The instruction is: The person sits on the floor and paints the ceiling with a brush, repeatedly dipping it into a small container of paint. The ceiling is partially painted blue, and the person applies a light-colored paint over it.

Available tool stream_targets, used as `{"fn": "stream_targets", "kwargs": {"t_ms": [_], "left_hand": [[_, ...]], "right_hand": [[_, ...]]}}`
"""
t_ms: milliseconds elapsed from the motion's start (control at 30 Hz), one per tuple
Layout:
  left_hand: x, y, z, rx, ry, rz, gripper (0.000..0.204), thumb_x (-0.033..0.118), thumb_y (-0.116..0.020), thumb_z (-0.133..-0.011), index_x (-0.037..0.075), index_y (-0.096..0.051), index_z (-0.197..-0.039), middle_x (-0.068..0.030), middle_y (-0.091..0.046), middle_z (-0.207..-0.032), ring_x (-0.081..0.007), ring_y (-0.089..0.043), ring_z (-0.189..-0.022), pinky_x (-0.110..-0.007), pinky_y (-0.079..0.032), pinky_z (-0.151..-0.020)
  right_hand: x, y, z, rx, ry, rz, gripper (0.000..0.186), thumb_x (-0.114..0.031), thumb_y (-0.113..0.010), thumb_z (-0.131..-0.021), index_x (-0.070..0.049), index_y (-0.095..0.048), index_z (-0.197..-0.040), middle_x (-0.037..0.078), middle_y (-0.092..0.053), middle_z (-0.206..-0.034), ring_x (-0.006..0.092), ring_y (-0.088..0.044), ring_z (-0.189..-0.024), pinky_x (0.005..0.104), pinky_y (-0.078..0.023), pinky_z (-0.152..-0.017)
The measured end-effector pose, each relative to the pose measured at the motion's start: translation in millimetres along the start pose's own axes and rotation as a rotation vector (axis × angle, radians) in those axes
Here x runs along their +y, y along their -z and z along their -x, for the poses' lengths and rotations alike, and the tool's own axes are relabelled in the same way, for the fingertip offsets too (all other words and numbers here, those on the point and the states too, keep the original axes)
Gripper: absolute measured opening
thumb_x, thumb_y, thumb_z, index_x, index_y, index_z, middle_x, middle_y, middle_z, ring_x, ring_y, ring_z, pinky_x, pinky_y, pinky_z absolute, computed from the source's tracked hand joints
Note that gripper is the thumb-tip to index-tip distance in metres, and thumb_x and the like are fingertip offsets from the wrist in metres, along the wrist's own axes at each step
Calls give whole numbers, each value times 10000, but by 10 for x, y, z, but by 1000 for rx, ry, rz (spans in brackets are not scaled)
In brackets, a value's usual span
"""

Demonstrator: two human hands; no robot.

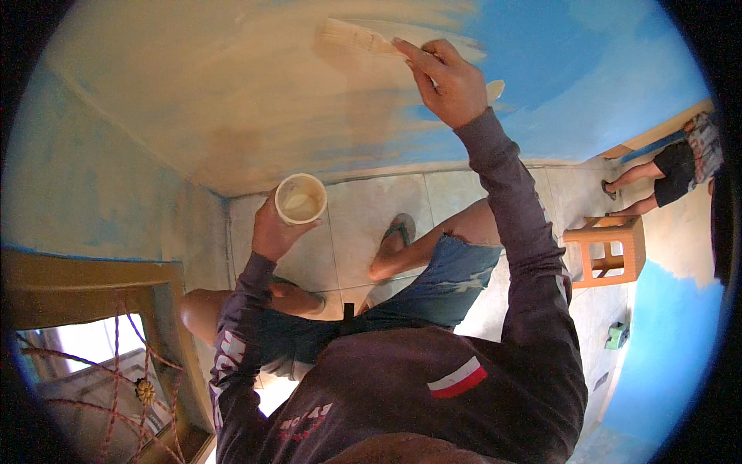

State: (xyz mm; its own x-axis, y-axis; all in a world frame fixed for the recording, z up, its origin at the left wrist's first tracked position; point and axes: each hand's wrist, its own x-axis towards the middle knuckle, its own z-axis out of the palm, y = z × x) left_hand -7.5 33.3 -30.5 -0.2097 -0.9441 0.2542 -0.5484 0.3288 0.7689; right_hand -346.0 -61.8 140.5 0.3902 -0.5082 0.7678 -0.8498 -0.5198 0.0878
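My right hand (452, 85) grips a wide paintbrush (352, 39) by its handle, with the pale bristles on or very close to the wall (185, 85), where cream-beige paint streaks into bright blue. A small pale shape shows on the blue just beside that hand; I cannot make out what it is. Lower and to the left, my left hand (270, 236) is closed round a white cup (301, 199) with pale cream paint inside, its opening turned up toward me.
An orange plastic stool (630, 249) stands on the tiled floor (367, 193) at right, near another person (672, 170) by the wall. A small green object (617, 335) lies below the stool. At left, a wood-framed window (93, 274) has cord strung across it.
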Motion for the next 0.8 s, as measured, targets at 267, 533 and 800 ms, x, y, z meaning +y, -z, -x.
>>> {"fn": "stream_targets", "kwargs": {"t_ms": [267, 533, 800], "left_hand": [[-66, 0, -4, 15, 1, -39, 793, 291, -947, -614, 37, -566, -1262, -149, -682, -1170, -294, -674, -1074, -388, -548, -905], [-20, 28, -2, -7, 45, -27, 758, 278, -942, -619, 45, -584, -1246, -138, -688, -1164, -288, -681, -1056, -385, -549, -902], [-82, 7, 15, 8, 16, 1, 763, 273, -943, -621, 41, -586, -1254, -140, -691, -1168, -282, -680, -1064, -383, -548, -903]], "right_hand": [[543, 147, 190, -21, -56, 130, 409, -84, -662, -909, -274, -678, -1272, 51, -651, -918, 245, -655, -704, 351, -542, -596], [1746, 1065, 1145, -143, -323, 373, 417, -161, -629, -928, -348, -638, -1301, 64, -664, -989, 306, -687, -859, 422, -565, -691], [1842, 1342, 1670, -64, -428, 411, 360, -130, -610, -950, -237, -665, -1289, 87, -661, -952, 281, -665, -845, 391, -545, -728]]}}
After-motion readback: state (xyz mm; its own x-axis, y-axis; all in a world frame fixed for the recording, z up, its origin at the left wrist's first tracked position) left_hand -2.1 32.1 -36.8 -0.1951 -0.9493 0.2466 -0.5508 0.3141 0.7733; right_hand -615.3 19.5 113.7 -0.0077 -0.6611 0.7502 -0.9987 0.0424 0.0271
